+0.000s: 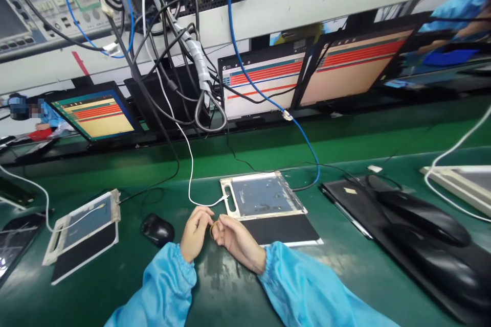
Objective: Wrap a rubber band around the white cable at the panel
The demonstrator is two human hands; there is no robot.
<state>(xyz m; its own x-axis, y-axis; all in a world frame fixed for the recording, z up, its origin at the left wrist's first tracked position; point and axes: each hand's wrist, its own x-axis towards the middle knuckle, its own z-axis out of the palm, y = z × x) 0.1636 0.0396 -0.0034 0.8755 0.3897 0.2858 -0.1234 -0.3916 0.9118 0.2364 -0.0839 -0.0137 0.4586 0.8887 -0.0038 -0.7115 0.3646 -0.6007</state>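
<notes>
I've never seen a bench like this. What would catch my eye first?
Probably the two hands in blue sleeves, left hand and right hand, meeting over a small yellowish ring at the green bench's near edge. Just beyond lies a clear-framed tablet fixture with a white cable. Above, a cable tangle hangs before glowing screens.

One view only, from the head, looking forward and down across the green bench point(345, 271), tilted so the shelf point(307, 5) slopes up to the right. The hands point(215, 232) sit close at lower centre; the monitors point(264, 79) run farther off across the middle.
</notes>
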